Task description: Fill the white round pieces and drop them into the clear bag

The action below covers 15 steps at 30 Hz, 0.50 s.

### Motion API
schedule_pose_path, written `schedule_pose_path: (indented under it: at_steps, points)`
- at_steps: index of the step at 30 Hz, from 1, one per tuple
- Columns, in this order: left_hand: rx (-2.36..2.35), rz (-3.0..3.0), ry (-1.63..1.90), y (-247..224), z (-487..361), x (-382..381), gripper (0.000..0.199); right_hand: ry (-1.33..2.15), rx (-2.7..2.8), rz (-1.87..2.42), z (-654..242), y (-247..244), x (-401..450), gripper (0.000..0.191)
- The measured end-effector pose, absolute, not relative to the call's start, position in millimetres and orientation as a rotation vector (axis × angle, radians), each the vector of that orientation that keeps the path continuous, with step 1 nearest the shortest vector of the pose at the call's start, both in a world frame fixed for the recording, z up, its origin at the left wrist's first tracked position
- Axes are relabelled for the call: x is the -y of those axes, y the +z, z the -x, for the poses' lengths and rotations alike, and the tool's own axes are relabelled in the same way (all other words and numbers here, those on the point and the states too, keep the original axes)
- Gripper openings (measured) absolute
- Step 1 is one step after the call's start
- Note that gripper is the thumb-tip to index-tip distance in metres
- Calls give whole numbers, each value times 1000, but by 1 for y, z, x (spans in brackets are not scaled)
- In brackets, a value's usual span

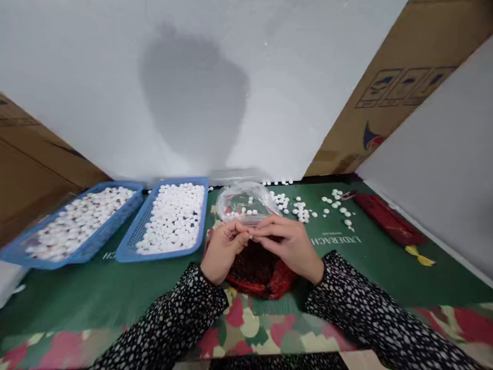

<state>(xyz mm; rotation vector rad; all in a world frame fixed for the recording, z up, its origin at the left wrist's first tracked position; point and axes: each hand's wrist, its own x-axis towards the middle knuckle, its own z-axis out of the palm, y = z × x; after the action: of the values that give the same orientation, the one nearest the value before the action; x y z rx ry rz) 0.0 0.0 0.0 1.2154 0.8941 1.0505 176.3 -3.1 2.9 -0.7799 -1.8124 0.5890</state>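
Note:
My left hand and my right hand meet at the middle of the table, fingertips pinched together. Between them shows a bit of a small white piece, mostly covered by the fingers. Directly beneath lies a red bag with dark contents, partly hidden by both hands. Just beyond my fingers rests a clear plastic bag, its mouth spread, with several white round pieces inside.
Two blue baskets of white pieces stand to the left; some in the far-left one look reddish. Loose white pieces lie right of the plastic bag. A dark red net bag is farther right. Cardboard and a white wall border the table.

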Motion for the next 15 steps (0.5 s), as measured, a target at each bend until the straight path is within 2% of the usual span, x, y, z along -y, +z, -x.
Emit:
schedule_pose_path:
  at_steps: [5,8,11,15]
  points:
    - [-903,-1199,1036,6,0,-2,25,470,1940,773,-176,10,4,20]
    - [-904,-1181,1036,8,0,-2,26,306,2011,837,-175,16,-7,14]
    - [-848,-1283,1000,7,1,-2,16,146,1985,1003,-172,25,-28,12]
    - [-836,-1740,786,3,4,1,39,210,2024,1109,-179,34,-41,12]
